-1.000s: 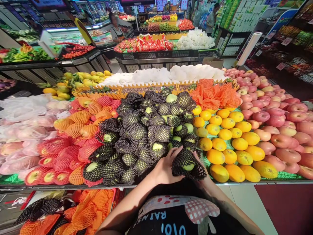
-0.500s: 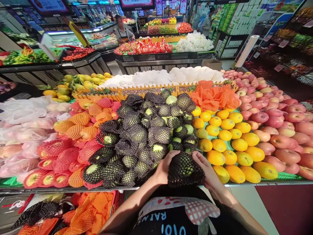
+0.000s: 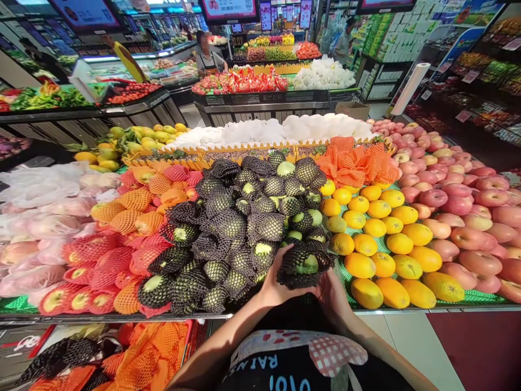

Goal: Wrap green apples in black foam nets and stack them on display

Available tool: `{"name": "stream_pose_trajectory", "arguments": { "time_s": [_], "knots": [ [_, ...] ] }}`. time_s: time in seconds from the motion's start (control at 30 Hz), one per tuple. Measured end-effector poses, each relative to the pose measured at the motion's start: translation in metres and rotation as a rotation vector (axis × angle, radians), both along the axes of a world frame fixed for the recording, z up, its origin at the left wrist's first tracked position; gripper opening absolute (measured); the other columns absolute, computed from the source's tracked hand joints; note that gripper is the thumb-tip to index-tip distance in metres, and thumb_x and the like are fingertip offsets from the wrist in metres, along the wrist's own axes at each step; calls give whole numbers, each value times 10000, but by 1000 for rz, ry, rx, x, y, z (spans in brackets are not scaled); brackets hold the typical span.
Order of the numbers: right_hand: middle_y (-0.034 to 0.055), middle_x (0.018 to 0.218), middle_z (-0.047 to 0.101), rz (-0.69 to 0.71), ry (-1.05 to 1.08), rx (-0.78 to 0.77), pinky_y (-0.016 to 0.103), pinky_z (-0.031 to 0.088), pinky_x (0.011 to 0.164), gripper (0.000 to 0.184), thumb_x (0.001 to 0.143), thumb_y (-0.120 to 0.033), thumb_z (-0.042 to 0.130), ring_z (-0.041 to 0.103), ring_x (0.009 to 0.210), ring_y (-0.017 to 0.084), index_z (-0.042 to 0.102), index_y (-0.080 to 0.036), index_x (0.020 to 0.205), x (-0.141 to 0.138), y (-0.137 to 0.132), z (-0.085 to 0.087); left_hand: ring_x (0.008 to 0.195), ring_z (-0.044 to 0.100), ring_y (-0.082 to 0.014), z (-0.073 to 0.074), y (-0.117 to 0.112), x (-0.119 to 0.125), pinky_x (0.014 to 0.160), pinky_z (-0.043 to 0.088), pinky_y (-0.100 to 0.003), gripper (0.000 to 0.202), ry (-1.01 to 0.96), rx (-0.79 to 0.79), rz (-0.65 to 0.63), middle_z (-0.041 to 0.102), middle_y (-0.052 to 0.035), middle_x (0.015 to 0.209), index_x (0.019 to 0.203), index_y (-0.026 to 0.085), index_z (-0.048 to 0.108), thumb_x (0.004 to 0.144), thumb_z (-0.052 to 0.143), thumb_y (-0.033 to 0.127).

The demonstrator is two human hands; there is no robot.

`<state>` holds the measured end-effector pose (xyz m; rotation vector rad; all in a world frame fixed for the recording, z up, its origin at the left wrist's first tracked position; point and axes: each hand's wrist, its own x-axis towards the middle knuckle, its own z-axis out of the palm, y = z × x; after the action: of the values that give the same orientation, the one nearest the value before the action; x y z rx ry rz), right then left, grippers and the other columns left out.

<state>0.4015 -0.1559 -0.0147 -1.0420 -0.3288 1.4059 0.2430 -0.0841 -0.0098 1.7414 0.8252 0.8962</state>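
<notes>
Both my hands hold one green fruit in a black foam net (image 3: 304, 266) just above the front edge of the display. My left hand (image 3: 273, 285) grips its left side with the fingers curled round the net. My right hand (image 3: 332, 293) cups it from below and behind, mostly hidden by the fruit. Directly beyond lies a heap of the same black-netted green fruit (image 3: 244, 222).
Oranges (image 3: 382, 239) lie to the right of the heap, then pink apples (image 3: 456, 190). Fruit in red and orange nets (image 3: 130, 233) lies to the left. Loose orange and black nets (image 3: 134, 353) sit in a box below the metal shelf edge (image 3: 101, 316). A person stands far behind the stands.
The netted fruit has been lifted slightly toward the heap. My right hand has slid from its right side to underneath it. My left hand keeps its grip.
</notes>
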Motion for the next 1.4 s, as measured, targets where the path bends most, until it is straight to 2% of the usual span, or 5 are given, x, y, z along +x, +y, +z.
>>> {"name": "stream_pose_trajectory", "arguments": {
  "time_s": [0.2,0.5,0.73,0.9,1.4],
  "knots": [
    [19,1053,745,81,107,69,409,605,847,544,644,-414,933,713,911,244,663,-316,1106,13,-4,-4,1359,463,-397,14,18,-13,1163,403,-533,1169,64,25,-118,447,-129,1446,1519,264,468,505,952,583],
    [45,1119,748,92,79,68,444,612,846,614,618,-435,923,708,971,291,690,-333,1177,22,-4,-18,1003,623,-265,10,17,-16,909,541,-398,243,51,-57,-118,648,-110,1068,936,159,792,822,764,371],
    [-3,957,759,216,30,150,259,583,669,454,681,-275,913,698,770,168,735,-296,1097,28,7,11,1307,537,-429,21,17,-17,1160,407,-574,1315,170,-2,-156,527,-194,1456,1482,166,450,335,1006,491],
    [2,971,768,364,-51,223,237,561,733,480,744,-317,873,707,856,154,706,-282,1193,27,26,30,1198,647,-353,20,31,-4,1087,509,-517,963,105,142,53,659,-141,1303,1390,194,473,540,891,369],
    [196,1222,670,326,-1768,-106,455,404,1056,468,750,-106,615,538,1224,358,633,-112,1217,118,180,-33,1070,704,-404,91,190,-37,862,573,-464,847,1092,179,607,597,-204,1302,1467,199,406,748,748,490]
  ]
}}
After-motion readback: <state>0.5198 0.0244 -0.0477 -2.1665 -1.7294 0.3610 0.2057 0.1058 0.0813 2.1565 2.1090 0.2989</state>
